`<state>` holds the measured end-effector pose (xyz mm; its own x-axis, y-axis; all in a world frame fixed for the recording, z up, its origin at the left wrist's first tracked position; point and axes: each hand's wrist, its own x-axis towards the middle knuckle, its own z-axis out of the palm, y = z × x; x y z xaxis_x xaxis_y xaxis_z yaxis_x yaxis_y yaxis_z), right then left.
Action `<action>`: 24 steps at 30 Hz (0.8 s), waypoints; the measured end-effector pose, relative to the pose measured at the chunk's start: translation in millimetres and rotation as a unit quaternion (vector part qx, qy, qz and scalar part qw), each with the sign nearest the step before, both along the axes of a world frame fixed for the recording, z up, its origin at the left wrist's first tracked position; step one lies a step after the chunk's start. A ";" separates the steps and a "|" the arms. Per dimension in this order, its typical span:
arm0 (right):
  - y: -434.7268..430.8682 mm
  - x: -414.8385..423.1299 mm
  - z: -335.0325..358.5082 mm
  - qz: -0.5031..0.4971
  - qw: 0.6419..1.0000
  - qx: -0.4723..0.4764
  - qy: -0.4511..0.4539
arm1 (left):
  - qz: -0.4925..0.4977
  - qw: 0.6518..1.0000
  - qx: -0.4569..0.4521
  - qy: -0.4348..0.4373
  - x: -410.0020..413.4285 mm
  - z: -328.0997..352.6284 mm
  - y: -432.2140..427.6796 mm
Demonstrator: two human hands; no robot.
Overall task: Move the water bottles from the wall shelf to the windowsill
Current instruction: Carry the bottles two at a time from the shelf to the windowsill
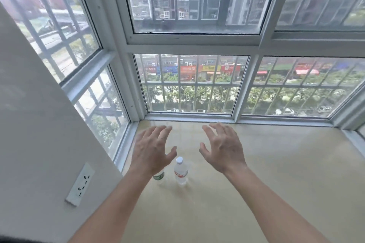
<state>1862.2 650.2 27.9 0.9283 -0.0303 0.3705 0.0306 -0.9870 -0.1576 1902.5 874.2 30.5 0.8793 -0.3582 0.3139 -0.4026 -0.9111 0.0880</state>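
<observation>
Plainly, both hands are empty: the left hand point(153, 151) and the right hand point(223, 150) hover with fingers spread and apart, palms down over the windowsill point(266, 183), gripping nothing.

Below them two water bottles stand upright on the sill, near its left end. The red-labelled bottle point(180, 172) with its white cap shows whole in the gap between the hands. Just beside it, the green-labelled bottle point(159, 177) shows only its lower part under the left wrist, so its cap is hidden, and whether the wrist touches it I cannot tell.

The step looks like letting go and drawing clear. To do it well, I would lift the left hand straight up before pulling it back, since a sideways sweep of the wrist could tip the green-labelled bottle into its neighbour (light bottles topple easily). The right hand has free room.

Counted: two bottles on the sill, two hands, one wall socket plate point(80, 184) on the left wall. The wall shelf is out of view, so how many bottles are left there is unknown.
</observation>
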 end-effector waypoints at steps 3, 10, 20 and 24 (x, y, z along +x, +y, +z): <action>-22.0 -15.6 2.7 -0.044 0.999 -0.006 -0.007 | -0.038 0.999 -0.005 -0.001 4.0 2.7 -25.9; -74.1 -80.8 -4.9 -0.221 0.975 0.012 -0.002 | -0.197 0.980 -0.016 0.017 0.8 -1.4 -106.5; -91.4 -234.6 -17.9 -0.468 0.882 0.015 0.047 | -0.430 0.901 -0.020 0.052 -63.7 -20.6 -206.6; -87.6 -282.1 -24.1 -0.521 0.852 0.025 0.050 | -0.492 0.869 -0.014 0.060 -96.3 -28.3 -230.3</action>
